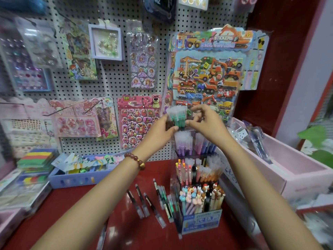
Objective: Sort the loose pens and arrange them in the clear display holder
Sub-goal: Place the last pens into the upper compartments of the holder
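Bundle of green pens (178, 117), clear-capped, sits above the top tier of the clear display holder (174, 183), grasped from both sides: left hand (161, 131) pinches it, right hand (207, 124) has curled fingers on it. Lower pen ends are hidden behind the thumbs; the holder's walls are hard to trace. Left of the holder, loose pens (144, 202) lie on the red counter (126, 231). A pink box (281, 177) crowds its right.

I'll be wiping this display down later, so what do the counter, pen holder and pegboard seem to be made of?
Counter: glossy red, likely laminate or lacquered board; it mirrors the light. Pen holder: clear hard plastic, probably acrylic; pens show through its walls. Pegboard: white, matte, perhaps painted metal; even rows of round holes.
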`<state>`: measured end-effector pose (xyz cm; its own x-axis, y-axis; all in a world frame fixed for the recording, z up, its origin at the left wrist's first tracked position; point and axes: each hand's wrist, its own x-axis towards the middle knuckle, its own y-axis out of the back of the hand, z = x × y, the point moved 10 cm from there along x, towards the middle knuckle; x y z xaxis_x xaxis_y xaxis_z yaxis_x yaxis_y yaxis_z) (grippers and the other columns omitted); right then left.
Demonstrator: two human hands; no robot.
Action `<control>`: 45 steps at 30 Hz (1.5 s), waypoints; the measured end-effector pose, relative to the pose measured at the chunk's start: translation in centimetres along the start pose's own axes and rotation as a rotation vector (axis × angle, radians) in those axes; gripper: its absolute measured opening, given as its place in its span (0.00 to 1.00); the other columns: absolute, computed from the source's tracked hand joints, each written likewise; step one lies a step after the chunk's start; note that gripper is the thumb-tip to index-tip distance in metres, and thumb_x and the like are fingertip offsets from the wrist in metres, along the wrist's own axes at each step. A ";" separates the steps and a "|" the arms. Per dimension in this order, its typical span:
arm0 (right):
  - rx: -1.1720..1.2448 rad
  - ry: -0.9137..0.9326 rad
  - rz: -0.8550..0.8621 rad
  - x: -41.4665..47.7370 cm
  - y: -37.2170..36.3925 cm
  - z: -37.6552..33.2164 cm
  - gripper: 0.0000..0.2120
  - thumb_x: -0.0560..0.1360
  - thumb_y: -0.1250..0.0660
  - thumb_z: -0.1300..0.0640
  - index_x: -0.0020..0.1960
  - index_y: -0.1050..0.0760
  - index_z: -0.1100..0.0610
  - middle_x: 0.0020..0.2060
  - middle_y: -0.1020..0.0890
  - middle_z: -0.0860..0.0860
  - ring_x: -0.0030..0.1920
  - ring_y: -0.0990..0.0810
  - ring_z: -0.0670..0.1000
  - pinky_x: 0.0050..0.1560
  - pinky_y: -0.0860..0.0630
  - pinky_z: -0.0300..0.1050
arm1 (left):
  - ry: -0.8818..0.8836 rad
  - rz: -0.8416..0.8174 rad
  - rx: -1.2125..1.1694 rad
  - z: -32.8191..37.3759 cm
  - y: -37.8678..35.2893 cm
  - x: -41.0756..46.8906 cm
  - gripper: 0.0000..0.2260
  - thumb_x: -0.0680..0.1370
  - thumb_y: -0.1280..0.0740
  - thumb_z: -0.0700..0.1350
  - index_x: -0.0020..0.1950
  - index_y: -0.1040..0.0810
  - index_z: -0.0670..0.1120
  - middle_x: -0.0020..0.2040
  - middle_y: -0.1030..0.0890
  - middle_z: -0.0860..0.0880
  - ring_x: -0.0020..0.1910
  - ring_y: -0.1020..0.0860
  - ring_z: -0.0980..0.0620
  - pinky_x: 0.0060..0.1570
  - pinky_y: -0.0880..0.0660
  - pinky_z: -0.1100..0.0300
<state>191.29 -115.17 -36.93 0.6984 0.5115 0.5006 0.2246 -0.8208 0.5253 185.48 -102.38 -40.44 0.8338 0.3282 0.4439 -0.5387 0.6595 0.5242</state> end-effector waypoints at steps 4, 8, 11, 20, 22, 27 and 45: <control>0.233 0.064 0.080 -5.1 0.7 -0.8 0.07 0.73 0.30 0.62 0.47 0.26 0.52 0.34 0.27 0.47 0.30 0.33 0.40 0.34 0.35 0.31 | 0.044 0.000 0.046 -1.4 1.2 -2.3 0.17 0.80 0.39 0.45 0.69 0.32 0.43 0.58 0.26 0.51 0.57 0.26 0.53 0.57 0.29 0.59; 0.404 0.051 -0.059 -11.4 -3.0 -0.3 0.07 0.75 0.32 0.63 0.43 0.25 0.52 0.34 0.27 0.54 0.32 0.32 0.49 0.32 0.35 0.32 | 0.007 0.001 0.103 -3.7 1.2 -6.4 0.10 0.80 0.39 0.45 0.60 0.25 0.46 0.52 0.22 0.53 0.49 0.24 0.57 0.47 0.29 0.66; 0.450 -0.021 -0.142 -15.3 -6.4 1.3 0.09 0.75 0.33 0.66 0.42 0.25 0.53 0.31 0.29 0.51 0.30 0.35 0.49 0.29 0.38 0.32 | -0.016 -0.103 0.084 -6.7 -0.8 -9.5 0.06 0.79 0.38 0.41 0.51 0.21 0.44 0.44 0.20 0.52 0.44 0.22 0.55 0.45 0.28 0.62; 0.433 -0.304 -0.147 -22.9 -12.4 8.9 0.10 0.76 0.35 0.65 0.42 0.24 0.51 0.29 0.28 0.46 0.31 0.33 0.45 0.32 0.36 0.35 | -0.137 -0.460 0.288 -14.4 -10.1 -17.4 0.19 0.74 0.38 0.31 0.63 0.23 0.43 0.64 0.23 0.46 0.66 0.28 0.50 0.67 0.34 0.59; 0.403 -0.356 -0.184 -24.4 -13.7 10.5 0.09 0.76 0.34 0.64 0.43 0.22 0.50 0.28 0.28 0.42 0.32 0.32 0.46 0.33 0.35 0.37 | -0.191 -0.468 0.352 -14.5 -11.2 -18.1 0.22 0.72 0.39 0.30 0.64 0.24 0.43 0.66 0.24 0.45 0.67 0.29 0.47 0.68 0.33 0.51; 0.379 -0.481 -0.210 -26.2 -15.4 13.5 0.07 0.75 0.34 0.63 0.47 0.21 0.52 0.30 0.25 0.48 0.33 0.27 0.44 0.37 0.32 0.36 | -0.243 -0.414 0.455 -14.6 -11.3 -19.2 0.18 0.77 0.40 0.35 0.65 0.25 0.46 0.63 0.25 0.47 0.62 0.29 0.46 0.63 0.32 0.51; -0.185 -0.495 -0.196 -22.3 -19.6 12.9 0.23 0.79 0.38 0.52 0.69 0.34 0.63 0.40 0.20 0.54 0.46 0.20 0.54 0.42 0.28 0.45 | -0.004 -0.155 0.050 -17.0 -2.1 -21.0 0.10 0.69 0.27 0.35 0.48 0.20 0.45 0.55 0.22 0.51 0.57 0.24 0.56 0.61 0.30 0.61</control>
<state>180.05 -113.79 -67.26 0.9010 0.4333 0.0224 0.2906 -0.6410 0.7104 171.11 -99.16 -63.17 0.9070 0.2226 0.3576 -0.4092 0.6672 0.6224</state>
